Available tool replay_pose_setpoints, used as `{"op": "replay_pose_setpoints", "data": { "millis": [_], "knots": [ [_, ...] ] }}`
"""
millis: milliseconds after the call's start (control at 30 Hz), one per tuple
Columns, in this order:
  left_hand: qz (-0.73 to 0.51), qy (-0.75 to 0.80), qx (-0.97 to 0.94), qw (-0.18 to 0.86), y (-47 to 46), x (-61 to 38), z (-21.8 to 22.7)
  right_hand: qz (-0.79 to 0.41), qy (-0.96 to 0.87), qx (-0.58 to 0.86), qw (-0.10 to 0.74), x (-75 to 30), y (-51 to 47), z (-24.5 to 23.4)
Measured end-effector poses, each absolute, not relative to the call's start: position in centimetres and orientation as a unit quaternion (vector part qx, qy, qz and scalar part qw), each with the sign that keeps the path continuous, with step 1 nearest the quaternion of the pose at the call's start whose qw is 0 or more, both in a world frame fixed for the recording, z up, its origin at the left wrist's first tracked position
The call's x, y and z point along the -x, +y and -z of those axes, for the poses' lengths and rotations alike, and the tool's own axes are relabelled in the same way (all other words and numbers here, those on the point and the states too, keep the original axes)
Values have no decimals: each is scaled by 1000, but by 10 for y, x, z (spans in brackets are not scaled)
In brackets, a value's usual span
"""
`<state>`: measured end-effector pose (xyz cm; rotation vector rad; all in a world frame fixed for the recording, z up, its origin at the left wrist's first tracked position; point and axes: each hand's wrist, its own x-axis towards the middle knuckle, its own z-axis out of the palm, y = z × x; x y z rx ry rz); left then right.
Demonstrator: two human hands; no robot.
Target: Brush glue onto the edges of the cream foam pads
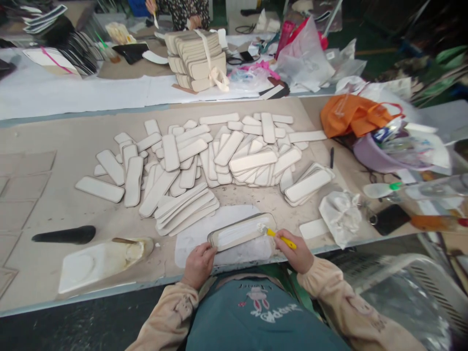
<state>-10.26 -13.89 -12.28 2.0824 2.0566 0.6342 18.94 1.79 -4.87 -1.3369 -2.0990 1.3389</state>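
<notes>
Close to my body lies a small stack of long, pale, round-cornered pieces (237, 235), on a whitish sheet (190, 251). My left hand (199, 263) is closed on its left end, thumb and fingers at the corner. In my right hand (297, 251) is a yellow-handled brush (281, 238), its bristles touching the top piece near the right end. White wet-looking streaks run along that piece. To the left, a cut-open white plastic bottle (98, 263) holds some pale stuff and a brown stick (124, 241).
Many loose pale pieces (230, 148) spread over the mid-table. A black tool (64, 235) lies left. On the right are a crumpled white cloth (340, 214), a phone (391, 219) and a purple basin (380, 155). Across the table, a person's hand (151, 6) shows beyond a tied bundle (195, 58).
</notes>
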Motion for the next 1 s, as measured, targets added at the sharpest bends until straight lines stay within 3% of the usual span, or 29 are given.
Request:
{"op": "replay_pose_setpoints", "data": {
  "millis": [200, 433, 600, 867, 1000],
  "knots": [
    [-205, 687, -694, 63, -139, 102, 124, -409, -748, 495, 168, -207, 25, 42],
    [-199, 694, -687, 85, -139, 101, 122, -489, -741, 424, 179, -170, -6, 39],
    [-194, 695, -688, 83, -139, 100, 118, -484, -781, 358, 167, -140, -20, 48],
    [-200, 694, -686, 89, -136, 100, 119, -439, -730, 490, 183, -194, 8, 43],
    [-205, 694, -680, 119, -138, 98, 111, -457, -681, 524, 232, -206, 14, 30]
  ]
}}
